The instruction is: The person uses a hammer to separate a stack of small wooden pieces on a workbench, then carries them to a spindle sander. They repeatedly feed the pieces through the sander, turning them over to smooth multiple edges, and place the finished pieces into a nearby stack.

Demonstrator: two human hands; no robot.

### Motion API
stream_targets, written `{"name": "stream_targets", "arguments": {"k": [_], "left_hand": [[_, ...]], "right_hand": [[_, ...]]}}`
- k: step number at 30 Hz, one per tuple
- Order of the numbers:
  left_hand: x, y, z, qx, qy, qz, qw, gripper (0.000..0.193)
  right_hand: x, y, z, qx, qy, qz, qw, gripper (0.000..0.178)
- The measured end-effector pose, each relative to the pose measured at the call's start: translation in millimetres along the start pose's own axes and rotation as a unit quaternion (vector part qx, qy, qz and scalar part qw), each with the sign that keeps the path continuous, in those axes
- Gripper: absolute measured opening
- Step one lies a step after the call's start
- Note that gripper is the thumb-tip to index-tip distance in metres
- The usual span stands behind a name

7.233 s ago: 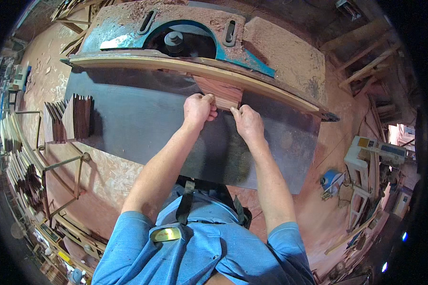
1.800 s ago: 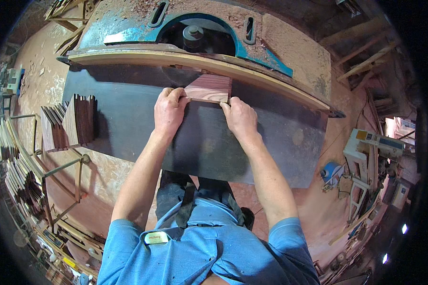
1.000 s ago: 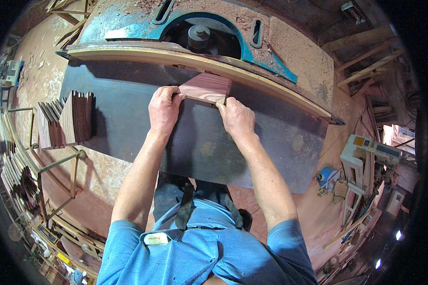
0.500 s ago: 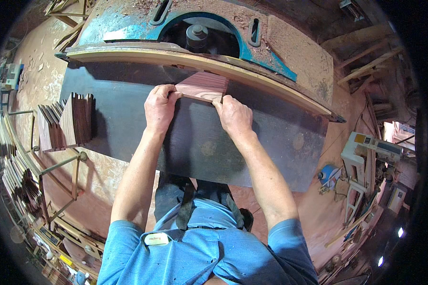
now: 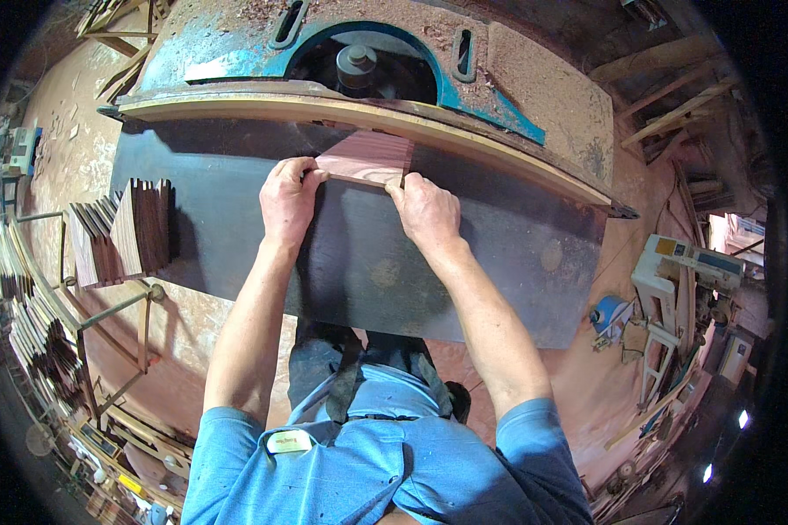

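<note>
A flat piece of reddish-brown wood with one slanted end lies on the dark metal machine table, its far edge up against the long wooden fence. My left hand pinches its near left corner between thumb and fingers. At the near right corner, my right hand grips it the same way. Both forearms reach out straight from my body. Behind the fence a round metal spindle stands inside a teal curved housing. The fingertips under the wood are partly hidden.
Several similar dark wood pieces stand stacked on the table's left end. A rack of wood strips is at the far left. Wood dust covers the machine top. A pale machine stands on the right.
The whole view has shifted a little. Both hands keep hold of the wood piece, which stays at almost the same place along the fence.
</note>
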State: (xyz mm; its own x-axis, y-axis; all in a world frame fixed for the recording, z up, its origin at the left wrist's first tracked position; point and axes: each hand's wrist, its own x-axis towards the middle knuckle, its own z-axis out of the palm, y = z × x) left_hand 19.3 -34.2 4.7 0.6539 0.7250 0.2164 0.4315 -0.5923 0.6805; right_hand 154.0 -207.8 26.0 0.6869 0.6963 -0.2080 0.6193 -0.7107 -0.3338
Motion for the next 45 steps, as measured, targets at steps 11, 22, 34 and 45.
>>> {"name": "stream_targets", "arguments": {"k": [11, 22, 34, 45], "left_hand": [[1, -5, -2, -0.016, -0.003, 0.008, 1.0, 0.018], [4, -2, -8, -0.013, -0.022, -0.034, 0.999, 0.019], [6, -11, -11, 0.007, -0.02, -0.029, 0.999, 0.021], [8, -17, -15, 0.021, -0.018, -0.013, 1.0, 0.02]], "right_hand": [[1, -2, 2, 0.007, 0.003, -0.006, 1.0, 0.04], [3, -3, 7, 0.001, 0.025, -0.02, 0.999, 0.04], [5, -12, 11, 0.014, 0.036, -0.017, 0.999, 0.04], [7, -16, 11, 0.017, 0.027, -0.016, 0.999, 0.04]]}}
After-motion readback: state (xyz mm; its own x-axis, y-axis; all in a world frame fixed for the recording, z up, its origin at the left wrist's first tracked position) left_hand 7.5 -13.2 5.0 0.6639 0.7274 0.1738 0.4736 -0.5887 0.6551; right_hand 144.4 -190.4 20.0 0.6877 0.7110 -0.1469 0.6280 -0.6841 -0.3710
